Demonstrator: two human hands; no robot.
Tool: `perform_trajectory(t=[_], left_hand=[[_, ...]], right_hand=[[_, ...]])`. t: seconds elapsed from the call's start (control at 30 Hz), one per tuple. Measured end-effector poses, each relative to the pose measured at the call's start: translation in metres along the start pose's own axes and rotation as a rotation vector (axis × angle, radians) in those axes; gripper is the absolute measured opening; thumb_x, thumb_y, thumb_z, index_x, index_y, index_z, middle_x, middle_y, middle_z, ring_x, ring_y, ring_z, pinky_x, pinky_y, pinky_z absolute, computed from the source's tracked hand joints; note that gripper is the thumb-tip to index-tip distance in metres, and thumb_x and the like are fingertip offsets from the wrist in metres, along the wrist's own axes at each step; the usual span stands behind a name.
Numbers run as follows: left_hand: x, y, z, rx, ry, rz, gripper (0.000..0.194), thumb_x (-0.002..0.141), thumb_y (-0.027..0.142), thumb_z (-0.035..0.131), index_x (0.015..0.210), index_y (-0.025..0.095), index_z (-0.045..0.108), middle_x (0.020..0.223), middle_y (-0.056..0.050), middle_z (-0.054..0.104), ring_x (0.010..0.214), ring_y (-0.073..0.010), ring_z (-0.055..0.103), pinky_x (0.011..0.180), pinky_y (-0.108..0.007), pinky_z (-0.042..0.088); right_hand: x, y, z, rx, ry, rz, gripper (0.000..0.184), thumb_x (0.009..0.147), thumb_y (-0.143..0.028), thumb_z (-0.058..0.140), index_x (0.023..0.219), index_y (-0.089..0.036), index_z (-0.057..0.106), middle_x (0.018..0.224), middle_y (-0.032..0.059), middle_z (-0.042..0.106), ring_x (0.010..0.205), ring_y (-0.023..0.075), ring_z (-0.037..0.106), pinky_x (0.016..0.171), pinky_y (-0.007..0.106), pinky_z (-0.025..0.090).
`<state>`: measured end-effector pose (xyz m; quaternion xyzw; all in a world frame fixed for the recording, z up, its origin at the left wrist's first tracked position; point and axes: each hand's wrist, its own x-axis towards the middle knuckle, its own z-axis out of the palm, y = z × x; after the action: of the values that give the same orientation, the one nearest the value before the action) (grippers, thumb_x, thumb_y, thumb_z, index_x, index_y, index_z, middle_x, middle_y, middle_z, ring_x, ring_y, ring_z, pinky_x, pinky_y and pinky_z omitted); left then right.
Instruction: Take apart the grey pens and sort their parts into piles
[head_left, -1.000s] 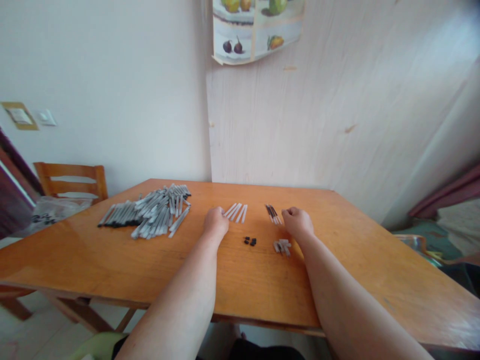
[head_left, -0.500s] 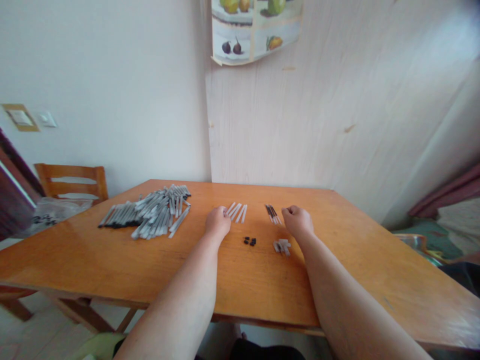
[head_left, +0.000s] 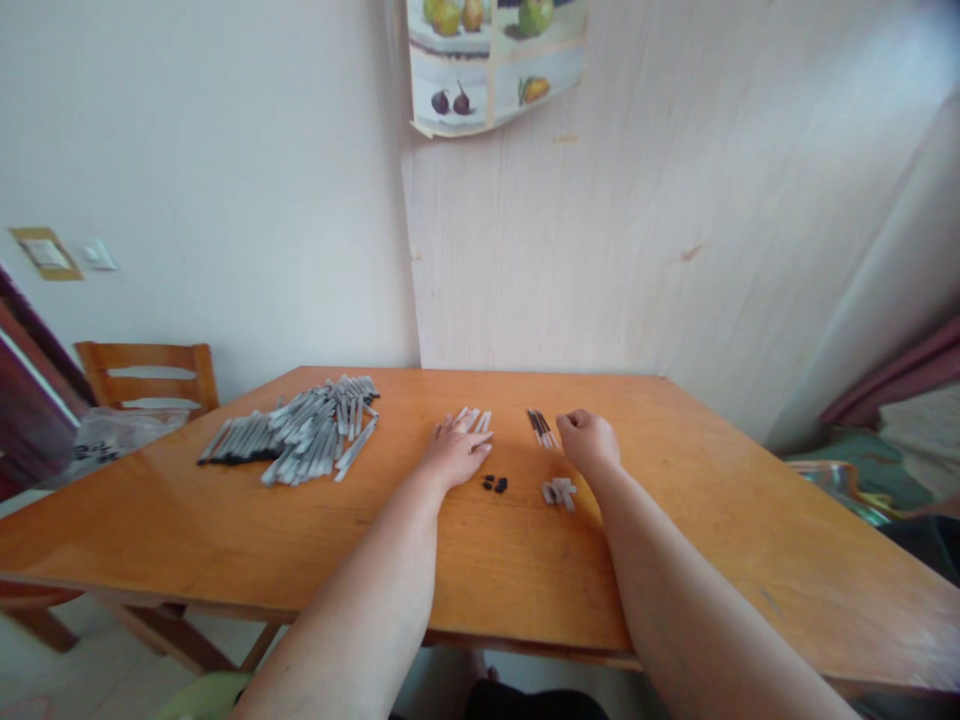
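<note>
My left hand (head_left: 459, 452) lies spread over the lower part of several whitish pen barrels (head_left: 484, 420), its fingers apart and partly covering them. My right hand (head_left: 590, 438) is curled on the table, just right of several thin dark-and-white pen refills (head_left: 538, 428) laid side by side. Its fingertips are turned away, so whatever they hold, if anything, is hidden. Between the hands and nearer to me sit several small black plugs (head_left: 495, 484). A little cluster of short translucent caps (head_left: 559, 493) lies below my right hand.
A large heap of grey-white pens with black ends (head_left: 322, 430) covers the table's left part. The wooden table (head_left: 525, 590) reaches to the wall. A wooden chair (head_left: 150, 370) and a clear plastic bag (head_left: 127, 430) stand beyond its left edge.
My left hand has opened from a closed shape and moved right, over the pen barrels. My right hand stays curled beside the refills. The view has shifted slightly.
</note>
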<state>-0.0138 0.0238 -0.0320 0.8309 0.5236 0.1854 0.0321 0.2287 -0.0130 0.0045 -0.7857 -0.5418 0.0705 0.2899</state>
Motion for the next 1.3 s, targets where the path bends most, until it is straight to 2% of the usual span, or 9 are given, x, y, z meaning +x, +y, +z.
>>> perform_trajectory(t=[0.13,0.33,0.5,0.87,1.1,1.3], left_hand=[[0.0029,-0.0036,0.0033,0.017,-0.004,0.045,0.044,0.092,0.044,0.044,0.128,0.027,0.063,0.156,-0.003,0.034,0.147,-0.0203,0.021,0.118,-0.037,0.015],[0.003,-0.0061,0.0064,0.023,0.03,-0.048,0.051,0.089,0.054,0.046,0.126,0.022,0.062,0.151,-0.011,0.042,0.139,-0.0265,0.037,0.113,-0.038,0.026],[0.0023,-0.0056,0.0057,0.035,0.052,-0.082,0.056,0.089,0.057,0.046,0.125,0.018,0.061,0.146,-0.016,0.046,0.136,-0.0288,0.04,0.112,-0.038,0.026],[0.0031,-0.0072,0.0065,0.026,0.095,-0.101,0.063,0.087,0.061,0.046,0.133,0.019,0.056,0.147,-0.016,0.045,0.136,-0.0301,0.039,0.112,-0.039,0.026],[0.0034,-0.0046,0.0046,0.035,0.156,-0.122,0.07,0.087,0.059,0.048,0.143,0.017,0.044,0.146,-0.017,0.046,0.135,-0.0274,0.04,0.112,-0.035,0.026],[0.0003,0.0012,-0.0022,0.036,0.198,-0.173,0.064,0.086,0.059,0.051,0.138,0.021,0.049,0.141,-0.014,0.051,0.133,-0.0272,0.041,0.11,-0.036,0.027]], right_hand=[[-0.0007,-0.0012,-0.0013,0.008,-0.002,0.004,0.043,0.089,-0.045,0.041,0.086,-0.019,0.074,0.087,0.0121,0.072,0.078,0.0187,0.063,0.06,0.024,0.036],[0.0,-0.001,-0.0008,0.004,-0.009,-0.002,0.043,0.089,-0.045,0.04,0.086,-0.019,0.074,0.088,0.0119,0.072,0.078,0.0186,0.063,0.059,0.024,0.036],[0.0003,-0.0017,-0.0013,0.009,-0.009,-0.002,0.044,0.09,-0.046,0.04,0.086,-0.019,0.074,0.088,0.0123,0.072,0.08,0.0194,0.064,0.059,0.024,0.035],[0.0016,-0.0034,-0.0019,0.019,0.014,-0.005,0.043,0.09,-0.045,0.04,0.087,-0.02,0.074,0.085,0.0116,0.072,0.08,0.0204,0.064,0.061,0.025,0.037],[0.0032,-0.0019,-0.0012,0.046,0.028,-0.006,0.044,0.089,-0.046,0.04,0.087,-0.019,0.074,0.087,0.0121,0.071,0.08,0.0197,0.063,0.061,0.025,0.036],[0.0057,0.0021,0.0003,0.097,0.031,0.01,0.042,0.087,-0.044,0.042,0.083,-0.017,0.074,0.082,0.0118,0.071,0.075,0.0185,0.061,0.059,0.025,0.035]])
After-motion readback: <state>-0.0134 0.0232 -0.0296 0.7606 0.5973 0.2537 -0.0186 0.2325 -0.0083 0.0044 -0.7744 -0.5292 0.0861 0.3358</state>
